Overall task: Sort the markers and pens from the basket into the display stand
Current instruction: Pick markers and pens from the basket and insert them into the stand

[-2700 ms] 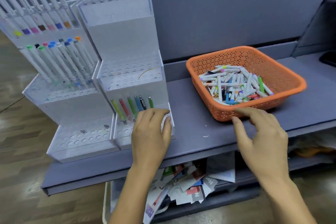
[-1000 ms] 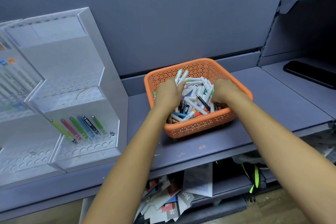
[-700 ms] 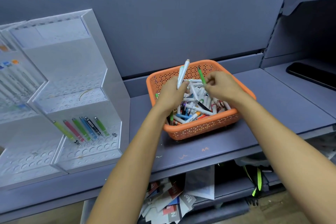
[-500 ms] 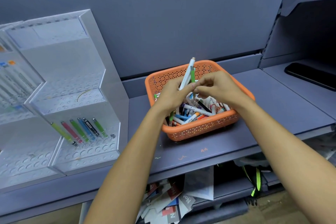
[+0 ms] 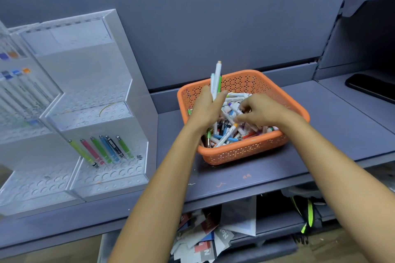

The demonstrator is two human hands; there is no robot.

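Grey shelf (image 5: 333, 134) runs L to R across the view; we see all else on or below it. Clear acrylic display stand (image 5: 126, 83) sits at its L end, stepped tiers w/ rows of round holes. Orange perforated basket (image 5: 245, 153) stands on the shelf R of the stand, apart from it, approx. centre. Loose papers (image 5: 205, 239) lie on the lower level under the shelf.

L hand (image 5: 206, 109) is over the basket's L side, fingers clenched round a small bundle of pens (image 5: 217, 79) held upright, tips above the back rim: white one tallest, plus a green and a pale-capped one. R hand (image 5: 260, 111) is down in the basket's middle, fingers curled onto the pile of markers and pens (image 5: 226, 132); we can't tell whether it pinches one. Pile covers the basket bottom, mixed colours.

In the stand's lower R tier a row of six pens (image 5: 102, 149) leans back: yellow-green, pink, green, blue, black, green. Dark flat device (image 5: 372, 87) lies far R on the next shelf section.
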